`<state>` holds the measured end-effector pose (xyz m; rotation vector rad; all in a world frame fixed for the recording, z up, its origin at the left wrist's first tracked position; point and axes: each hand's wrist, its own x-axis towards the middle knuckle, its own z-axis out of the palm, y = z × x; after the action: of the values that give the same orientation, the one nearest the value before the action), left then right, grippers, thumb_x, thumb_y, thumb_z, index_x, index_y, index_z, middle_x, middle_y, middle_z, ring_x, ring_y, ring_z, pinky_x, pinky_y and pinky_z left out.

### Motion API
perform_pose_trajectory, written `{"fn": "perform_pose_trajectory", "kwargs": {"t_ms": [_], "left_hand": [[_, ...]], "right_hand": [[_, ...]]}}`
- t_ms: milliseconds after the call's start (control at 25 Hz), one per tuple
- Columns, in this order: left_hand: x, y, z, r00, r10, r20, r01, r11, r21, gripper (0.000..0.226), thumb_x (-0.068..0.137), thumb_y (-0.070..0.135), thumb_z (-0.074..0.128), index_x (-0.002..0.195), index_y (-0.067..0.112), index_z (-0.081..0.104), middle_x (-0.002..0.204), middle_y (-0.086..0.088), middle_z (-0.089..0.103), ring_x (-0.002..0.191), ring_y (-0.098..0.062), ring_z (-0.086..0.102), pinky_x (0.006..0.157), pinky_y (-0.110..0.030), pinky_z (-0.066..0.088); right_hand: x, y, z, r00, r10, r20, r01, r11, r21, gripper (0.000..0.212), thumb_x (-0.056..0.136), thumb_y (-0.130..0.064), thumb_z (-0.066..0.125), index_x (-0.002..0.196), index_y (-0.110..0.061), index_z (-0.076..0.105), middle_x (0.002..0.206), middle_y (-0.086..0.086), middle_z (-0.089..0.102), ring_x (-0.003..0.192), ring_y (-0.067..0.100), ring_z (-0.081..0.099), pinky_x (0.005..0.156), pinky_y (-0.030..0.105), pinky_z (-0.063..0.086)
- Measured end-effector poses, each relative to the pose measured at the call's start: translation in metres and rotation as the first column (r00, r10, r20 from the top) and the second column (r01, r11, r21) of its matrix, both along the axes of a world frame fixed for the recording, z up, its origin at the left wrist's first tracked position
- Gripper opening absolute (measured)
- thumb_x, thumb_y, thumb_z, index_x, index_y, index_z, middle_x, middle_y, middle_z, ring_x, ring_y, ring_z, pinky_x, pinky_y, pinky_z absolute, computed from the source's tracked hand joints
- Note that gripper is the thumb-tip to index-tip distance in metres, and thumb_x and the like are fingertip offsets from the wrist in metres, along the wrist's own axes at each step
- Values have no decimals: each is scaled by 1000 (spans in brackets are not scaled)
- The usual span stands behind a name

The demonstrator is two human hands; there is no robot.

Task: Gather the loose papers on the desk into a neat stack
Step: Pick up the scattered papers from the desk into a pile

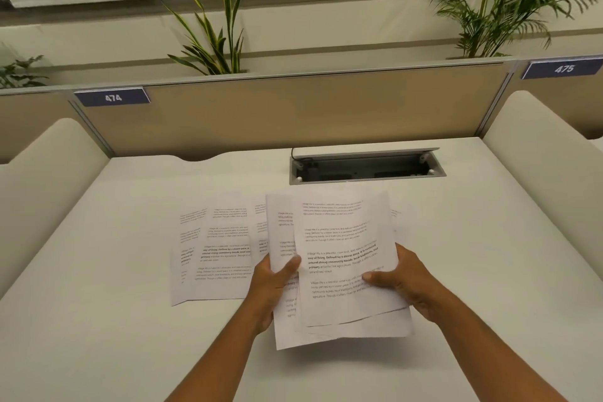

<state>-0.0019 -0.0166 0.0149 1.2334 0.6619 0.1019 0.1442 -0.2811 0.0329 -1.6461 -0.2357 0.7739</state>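
Observation:
A loose bundle of printed white sheets (342, 238) is lifted above the white desk (98, 320), its edges uneven and fanned. My left hand (272, 287) grips the bundle's left edge, thumb on top. On the right edge, my right hand (403, 281) holds it with the thumb across the text. More printed papers (215, 251) lie flat and overlapping on the desk to the left. One sheet's corner (395, 213) peeks out behind the bundle on the right.
An open cable tray (365, 168) is sunk into the desk behind the papers. A beige partition (293, 114) with labels 474 and 475 closes the back. Rounded side dividers (49, 179) flank the desk. Plants (212, 39) stand beyond the partition.

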Motion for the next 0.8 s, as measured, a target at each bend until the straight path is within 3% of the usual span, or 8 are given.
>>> {"fn": "perform_pose_trajectory", "kwargs": {"t_ms": [80, 160, 280, 440, 560, 680, 800], "left_hand": [[1, -2, -1, 1000, 7, -17, -7, 1000, 2, 43, 94, 23, 82, 135, 25, 67, 117, -2, 85, 101, -31, 83, 77, -48, 70], [1, -3, 0, 1000, 12, -21, -12, 1000, -6, 40, 96, 16, 79, 133, 26, 67, 117, -2, 85, 100, -31, 83, 75, -47, 69], [0, -6, 5, 1000, 6, -16, -7, 1000, -21, 38, 98, 12, 75, 132, 28, 67, 118, -3, 84, 101, -33, 83, 77, -49, 69], [3, -13, 8, 1000, -4, 8, 5, 996, -84, 41, 94, 11, 60, 133, 21, 68, 121, -7, 84, 103, -32, 82, 80, -46, 68], [5, -17, 16, 998, -59, 17, 59, 998, -11, 37, 96, 21, 71, 133, 24, 69, 122, -1, 83, 107, -26, 82, 86, -42, 68], [7, -17, 12, 996, -85, -14, 85, 996, 16, 39, 95, 16, 76, 132, 26, 69, 122, 0, 83, 108, -24, 82, 91, -44, 67], [10, -18, 11, 992, -119, -45, 119, 993, 8, 32, 96, 22, 71, 127, 33, 72, 117, 7, 84, 105, -20, 82, 82, -34, 68]], "right_hand": [[-1, 1, 4, 1000, 14, 24, -14, 1000, -9, 77, 63, -37, 103, 130, -30, 67, 123, -7, 82, 109, 16, 79, 89, 34, 66], [3, -1, 10, 998, -62, -2, 62, 996, -60, 81, 69, -55, 96, 137, -29, 59, 129, -5, 78, 116, 22, 76, 94, 42, 64], [7, -4, 15, 990, -83, -115, 79, 996, -42, 69, 81, -67, 80, 138, -35, 60, 128, -11, 78, 116, 20, 76, 89, 46, 62], [-2, 8, 14, 996, -48, -76, 51, 998, 32, 55, 86, -49, 83, 135, -32, 67, 128, -6, 81, 112, 23, 80, 98, 54, 64], [-4, 14, 10, 998, -64, -17, 65, 994, 87, 48, 87, -26, 89, 130, -26, 68, 124, 3, 82, 107, 32, 81, 90, 55, 66], [-3, 12, 7, 992, -34, -121, 53, 986, 156, 43, 92, -25, 83, 133, -25, 69, 125, 9, 82, 109, 37, 80, 87, 55, 67], [-1, 8, -3, 986, 4, -166, 15, 994, 112, 40, 96, -15, 77, 135, -16, 68, 125, 14, 81, 110, 40, 79, 95, 63, 62]]}}
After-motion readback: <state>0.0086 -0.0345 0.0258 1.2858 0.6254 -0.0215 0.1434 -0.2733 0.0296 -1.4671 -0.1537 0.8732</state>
